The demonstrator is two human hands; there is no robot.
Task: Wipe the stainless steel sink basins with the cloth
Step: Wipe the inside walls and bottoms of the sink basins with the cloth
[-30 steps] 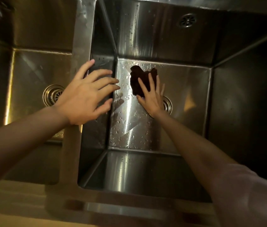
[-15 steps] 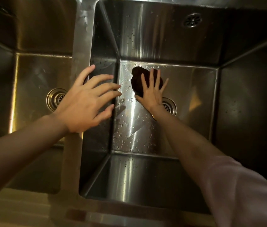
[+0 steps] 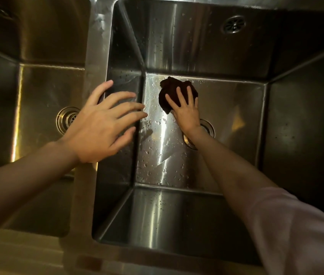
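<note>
Steel double sink (image 3: 97, 46) — brushed and boxy, with no readable brand or writing — fills the view. Its right basin (image 3: 236, 108) has a droplet-beaded floor, where the dark crumpled cloth (image 3: 172, 90) sits near the far left corner, shifted slightly right since a second ago. The right hand (image 3: 187, 111) presses it with flat, spread fingers; the left hand (image 3: 101, 124) hovers splayed over the divider, holding nothing.

Both hands palm-down with fingers spread, left (image 3: 101, 124), right (image 3: 186, 111) lower.
</note>
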